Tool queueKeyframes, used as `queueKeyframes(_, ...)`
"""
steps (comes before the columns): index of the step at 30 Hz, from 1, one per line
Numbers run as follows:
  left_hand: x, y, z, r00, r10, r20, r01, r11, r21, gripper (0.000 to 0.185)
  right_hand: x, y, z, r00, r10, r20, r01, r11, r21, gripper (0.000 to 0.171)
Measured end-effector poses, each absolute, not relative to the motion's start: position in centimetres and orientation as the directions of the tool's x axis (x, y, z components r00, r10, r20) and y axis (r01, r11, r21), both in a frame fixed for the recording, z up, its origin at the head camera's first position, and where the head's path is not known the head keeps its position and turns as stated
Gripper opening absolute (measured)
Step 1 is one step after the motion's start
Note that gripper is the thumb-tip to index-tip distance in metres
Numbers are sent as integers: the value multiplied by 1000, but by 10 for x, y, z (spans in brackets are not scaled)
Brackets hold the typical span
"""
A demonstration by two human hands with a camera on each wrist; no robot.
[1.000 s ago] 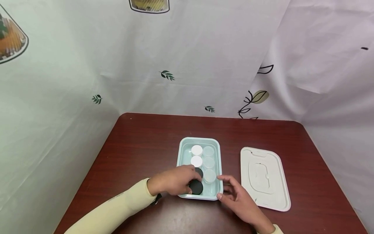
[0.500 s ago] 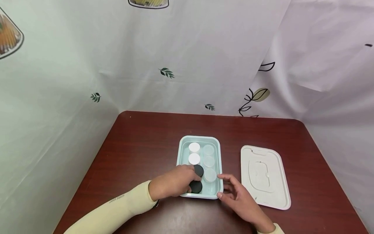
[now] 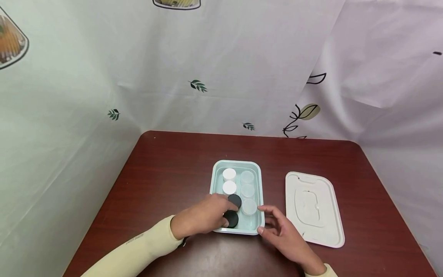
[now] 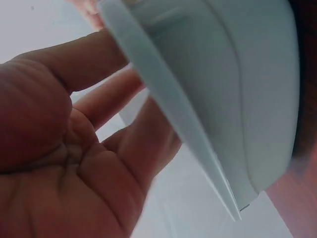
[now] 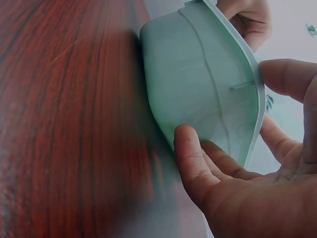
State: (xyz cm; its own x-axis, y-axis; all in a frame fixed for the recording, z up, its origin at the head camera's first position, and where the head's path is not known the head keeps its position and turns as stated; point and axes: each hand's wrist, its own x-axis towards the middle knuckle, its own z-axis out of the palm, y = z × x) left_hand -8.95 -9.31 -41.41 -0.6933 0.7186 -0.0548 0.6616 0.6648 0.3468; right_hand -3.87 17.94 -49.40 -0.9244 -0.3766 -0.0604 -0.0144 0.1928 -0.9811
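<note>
A pale blue plastic tray (image 3: 257,173) holds two columns of small round containers. My left hand (image 3: 204,215) reaches over its near left rim, thumb and index finger on either side of the nearer black-lidded container (image 3: 231,219). A second black-lidded container (image 3: 235,201) stands just beyond those fingers. In the left wrist view, my left fingers (image 4: 148,134) pass behind the tray rim, hiding the tips. My right hand (image 3: 285,236) touches the tray's near right corner from outside, thumb and index finger at the rim. The right wrist view shows its other fingers along the wall.
Two white-lidded containers (image 3: 229,187) stand farther back in the left column, and several translucent-lidded ones (image 3: 249,207) line the right. A white lid (image 3: 313,211) lies right of the tray on the dark red table (image 3: 166,165). Light printed sheets (image 3: 221,96) enclose the table.
The two white-lidded containers have shifted left within the tray. The farther black lid has come more into view, and the nearer one has moved slightly left. My right hand stays at the corner.
</note>
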Motion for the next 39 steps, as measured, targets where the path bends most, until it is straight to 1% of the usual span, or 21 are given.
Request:
queueKeyframes(2,-89,-94,-412,-702,711,-36,652,663,368,26,-39,180,-493,-925,-377,-54,-22,194,-981,51)
queueKeyframes(4,-89,-94,-410,-706,708,-13,644,649,405,20,-39,180,-493,-926,-375,-39,-37,193,-980,51)
queueKeyframes(6,-88,-92,-409,-713,701,26,623,616,483,21,-38,182,-491,-931,-365,-17,-60,199,-978,51)
queueKeyframes(8,-86,-86,-409,-732,678,67,573,560,598,21,-38,184,-489,-937,-351,8,-85,206,-975,51)
queueKeyframes(9,-84,-82,-410,-747,660,78,529,519,672,20,-38,185,-488,-941,-338,14,-91,212,-973,51)
queueKeyframes(11,-78,-71,-410,-784,614,86,412,412,813,30,-38,188,-485,-952,-305,15,-88,228,-970,50)
queueKeyframes(12,-75,-64,-410,-803,591,78,347,356,868,32,-37,190,-483,-959,-284,9,-79,235,-969,49)
queueKeyframes(14,-68,-49,-410,-830,556,44,210,238,948,35,-37,194,-478,-972,-233,-8,-52,251,-967,47)
queueKeyframes(15,-64,-42,-410,-838,545,22,148,188,971,38,-36,196,-476,-979,-203,-16,-38,259,-965,45)
queueKeyframes(17,-56,-27,-410,-839,544,-3,69,113,991,43,-35,202,-470,-989,-143,-31,-8,267,-964,42)
queueKeyframes(19,-48,-13,-410,-834,551,-23,3,46,999,49,-33,210,-466,-996,-84,-19,-4,270,-963,38)
queueKeyframes(22,-35,8,-412,-834,549,-52,-81,-28,996,54,-31,228,-461,-1000,-16,-11,7,225,-974,34)
queueKeyframes(24,-27,21,-415,-845,528,-87,-151,-78,986,56,-31,242,-460,-1000,28,-3,9,190,-982,32)
queueKeyframes(27,-17,39,-421,-866,481,-139,-238,-150,960,60,-30,264,-461,-994,94,-46,59,137,-989,28)
queueKeyframes(29,-13,50,-427,-877,452,-164,-270,-180,946,63,-30,277,-463,-986,150,-79,97,116,-989,25)
queueKeyframes(31,-11,60,-435,-888,424,-179,-281,-191,940,66,-28,290,-466,-973,196,-120,141,100,-985,23)
queueKeyframes(34,-9,73,-448,-906,379,-186,-258,-150,954,70,-25,306,-468,-949,258,-183,210,81,-974,26)
queueKeyframes(36,-9,77,-456,-917,361,-170,-218,-98,971,69,-23,315,-471,-929,294,-226,265,100,-959,33)
queueKeyframes(38,-10,80,-463,-929,342,-140,-157,-23,987,65,-21,323,-473,-902,334,-274,324,104,-940,44)
queueKeyframes(39,-10,80,-465,-935,331,-126,-128,18,992,64,-21,326,-474,-887,359,-291,355,127,-926,48)
